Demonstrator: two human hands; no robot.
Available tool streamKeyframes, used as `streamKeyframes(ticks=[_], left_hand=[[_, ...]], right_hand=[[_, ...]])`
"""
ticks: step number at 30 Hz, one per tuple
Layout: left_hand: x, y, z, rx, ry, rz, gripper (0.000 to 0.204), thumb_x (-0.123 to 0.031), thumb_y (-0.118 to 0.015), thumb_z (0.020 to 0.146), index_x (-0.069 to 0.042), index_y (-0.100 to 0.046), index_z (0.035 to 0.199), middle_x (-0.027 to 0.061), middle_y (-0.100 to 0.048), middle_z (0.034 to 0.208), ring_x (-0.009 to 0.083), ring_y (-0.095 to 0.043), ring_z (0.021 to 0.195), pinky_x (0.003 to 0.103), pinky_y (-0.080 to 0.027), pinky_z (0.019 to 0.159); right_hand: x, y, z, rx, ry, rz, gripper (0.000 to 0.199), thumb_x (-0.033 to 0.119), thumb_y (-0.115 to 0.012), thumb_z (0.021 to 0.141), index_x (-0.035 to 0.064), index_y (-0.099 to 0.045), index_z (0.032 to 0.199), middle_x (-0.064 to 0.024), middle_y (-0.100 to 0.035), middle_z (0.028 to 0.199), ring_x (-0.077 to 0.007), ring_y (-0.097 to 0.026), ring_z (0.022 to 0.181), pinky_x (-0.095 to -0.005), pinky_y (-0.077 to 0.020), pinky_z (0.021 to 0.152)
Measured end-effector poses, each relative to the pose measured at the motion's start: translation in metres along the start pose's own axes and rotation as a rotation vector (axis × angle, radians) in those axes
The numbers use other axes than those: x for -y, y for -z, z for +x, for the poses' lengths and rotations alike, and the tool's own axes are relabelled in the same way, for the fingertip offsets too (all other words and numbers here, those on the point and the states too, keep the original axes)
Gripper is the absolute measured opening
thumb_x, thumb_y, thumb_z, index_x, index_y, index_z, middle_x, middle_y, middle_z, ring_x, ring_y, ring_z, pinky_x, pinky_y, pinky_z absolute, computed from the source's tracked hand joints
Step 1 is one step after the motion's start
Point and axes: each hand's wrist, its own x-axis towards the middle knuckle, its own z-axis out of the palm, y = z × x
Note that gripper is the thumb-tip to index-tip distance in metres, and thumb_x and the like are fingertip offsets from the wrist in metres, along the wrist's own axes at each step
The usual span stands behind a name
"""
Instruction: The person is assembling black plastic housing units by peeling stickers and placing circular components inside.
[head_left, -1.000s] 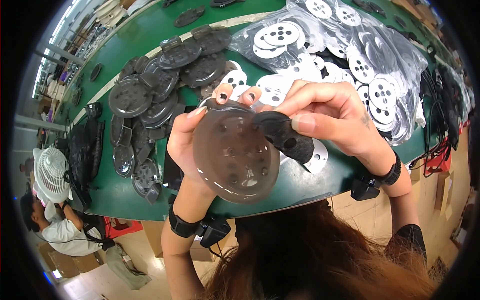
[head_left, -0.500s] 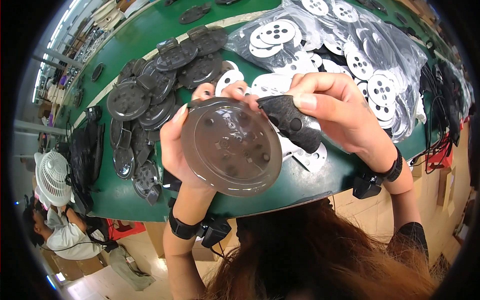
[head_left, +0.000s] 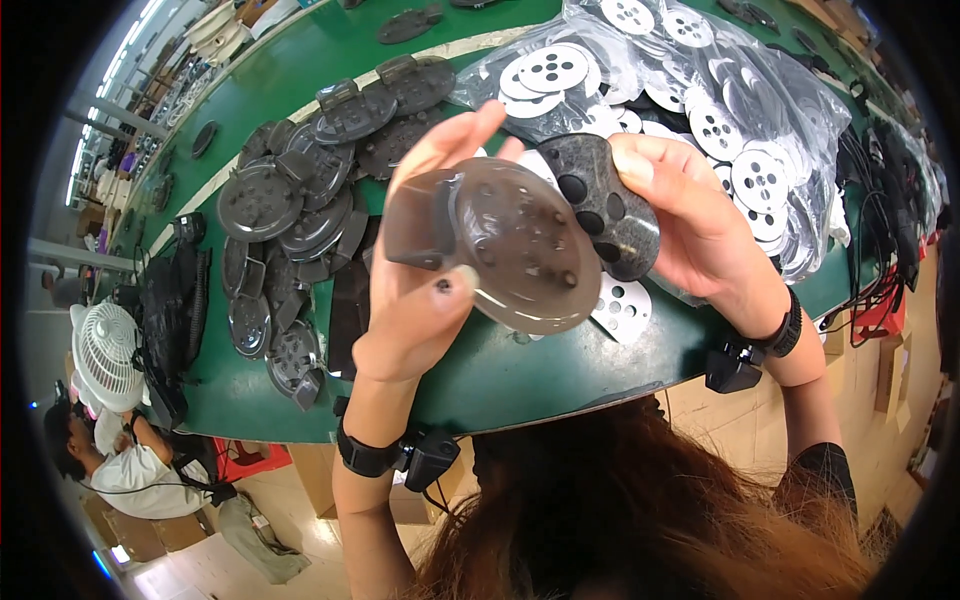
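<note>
My left hand (head_left: 408,325) grips a round, smoky translucent plastic cover (head_left: 525,255) by its side tab, with the thumb on the near edge. Small raised posts stand on the face of the cover. Between the thumb and fingers of my right hand (head_left: 712,225) is a dark grey disc with round holes (head_left: 625,235). This disc is tilted close against the right edge of the cover; whether they touch I cannot tell. Some fingers of my left hand are hidden behind the cover. Below the disc, a white disc with holes (head_left: 623,308) lies on the green table (head_left: 510,385).
Several similar smoky covers (head_left: 258,200) are piled on the left of the table. A clear plastic bag (head_left: 800,110) with many white perforated discs spreads at the back right. A white fan (head_left: 105,345) and another person (head_left: 135,475) are at the far left. Black cables (head_left: 880,190) hang at the right.
My left hand has turned the cover over, so its tab and posts now show, and raised it slightly. My right hand has turned the dark disc flatter to view and brought it up.
</note>
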Motion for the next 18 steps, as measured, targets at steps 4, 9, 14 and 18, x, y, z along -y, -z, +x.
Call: streamKeyframes(ticks=[4, 9, 14, 18], left_hand=[[0.005, -0.003, -0.001, 0.052, 0.145, 0.019, 0.089, -0.031, -0.069, 0.069, 0.0, -0.022, 0.137, 0.0206, -0.031, 0.139, 0.0248, -0.042, 0.122, 0.038, -0.034, 0.102], [0.007, -0.005, -0.003, 0.086, 0.022, 0.139, 0.1, -0.033, -0.076, 0.064, -0.001, -0.016, 0.137, 0.0234, -0.036, 0.134, 0.0269, -0.048, 0.117, 0.039, -0.039, 0.097], [0.009, -0.007, -0.004, 0.025, -0.119, 0.184, 0.123, -0.028, -0.086, 0.053, -0.002, -0.002, 0.138, 0.028, -0.034, 0.133, 0.0286, -0.048, 0.115, 0.04, -0.041, 0.095], [0.014, -0.001, 0.001, 0.133, -0.247, 0.307, 0.132, -0.032, -0.09, 0.046, 0.001, -0.002, 0.139, 0.0268, -0.033, 0.134, 0.0272, -0.046, 0.116, 0.039, -0.04, 0.095]], right_hand=[[0.003, 0.002, 0.003, -0.004, 0.056, -0.047, 0.025, 0.014, -0.058, 0.088, -0.004, -0.06, 0.104, -0.0094, -0.062, 0.099, -0.0142, -0.058, 0.093, -0.0301, -0.0468, 0.085], [0.006, -0.009, 0.002, -0.117, 0.096, -0.148, 0.024, 0.014, -0.059, 0.087, -0.004, -0.06, 0.103, -0.0086, -0.063, 0.097, -0.0122, -0.058, 0.089, -0.027, -0.046, 0.082], [0.017, -0.013, -0.004, -0.138, 0.201, -0.449, 0.018, 0.014, -0.062, 0.084, -0.002, -0.065, 0.092, -0.0044, -0.064, 0.088, -0.0071, -0.056, 0.082, -0.0217, -0.043, 0.073], [0.011, -0.015, -0.005, -0.198, 0.221, -0.587, 0.013, 0.013, -0.065, 0.082, 0.0003, -0.066, 0.08, 0.0004, -0.06, 0.077, -0.004, -0.052, 0.071, -0.0199, -0.04, 0.065]])
